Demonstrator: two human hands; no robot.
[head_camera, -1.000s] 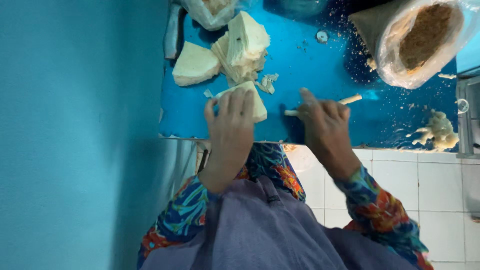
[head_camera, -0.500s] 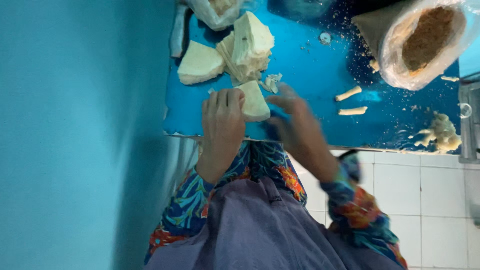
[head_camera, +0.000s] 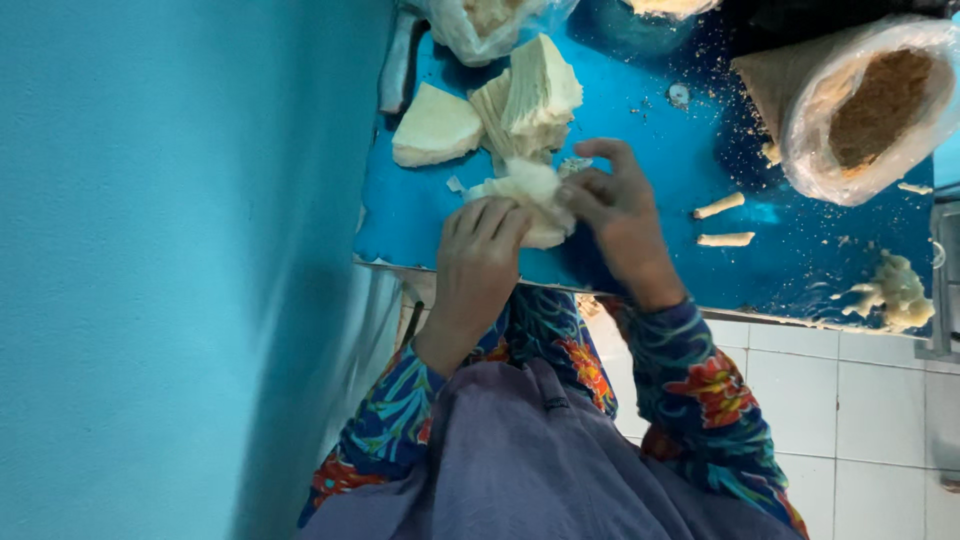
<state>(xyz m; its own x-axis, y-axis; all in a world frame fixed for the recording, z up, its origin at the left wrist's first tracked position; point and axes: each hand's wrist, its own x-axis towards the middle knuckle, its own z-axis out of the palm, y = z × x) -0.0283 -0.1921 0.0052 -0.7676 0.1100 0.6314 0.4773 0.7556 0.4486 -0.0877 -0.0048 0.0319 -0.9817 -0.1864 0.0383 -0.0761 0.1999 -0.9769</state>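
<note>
Two bare hands meet over a pale, soft sheet of thin dough near the front edge of a broad blue tabletop, which fills the upper part of the view and is dusted with brown crumbs. A turquoise painted wall runs down the whole left side, and white floor tiles show at the lower right. A grey apron over floral blue-and-orange sleeves covers the person's front.

A large clear plastic bag of brown crumbs sits open at the far right of the tabletop. A second clear plastic bag lies at the top edge, only partly in view. Behind the hands stands a stack of cream triangular folded dough pieces, with a single cream triangular piece just beside it toward the wall.

The left hand lies palm down with its fingers curled over the near edge of the dough sheet, pressing it to the table. The right hand is half closed, its fingertips pinching the sheet's right side and lifting it slightly.

A lumpy heap of pale yellow filling rests near the right front corner. Two small cream rolled sticks lie side by side, well apart from the hands, to their right.
</note>
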